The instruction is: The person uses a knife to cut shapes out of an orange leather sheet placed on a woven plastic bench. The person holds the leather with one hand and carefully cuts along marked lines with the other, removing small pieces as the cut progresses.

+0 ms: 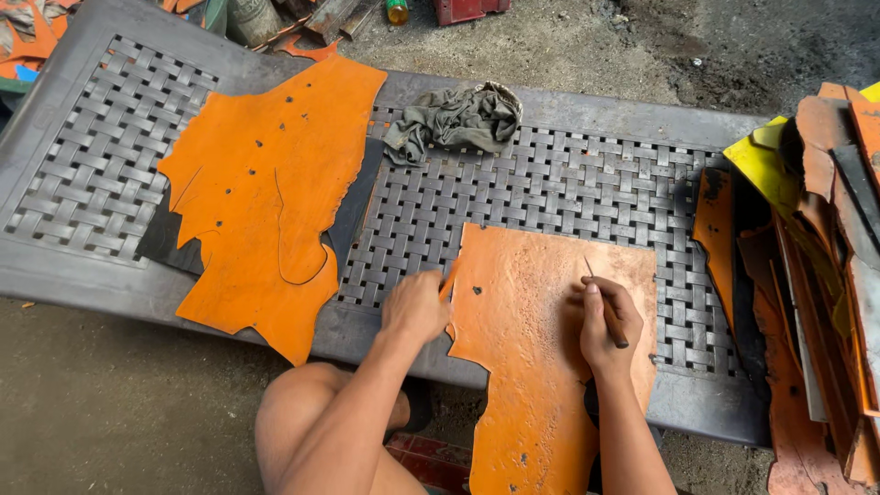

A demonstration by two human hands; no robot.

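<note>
The orange sheet [541,357] lies at lower centre of the frame, hanging over the near edge of the grey woven table [550,183]. The left hand [415,307] pinches its left edge, fingers together. The right hand [600,325] is clamped on a thin pointed tool [607,307]. The overhanging sheet could slip, throwing the point off line. The tool's tip contact is hard to make out, and the sheet's bottom is cut off.
</note>
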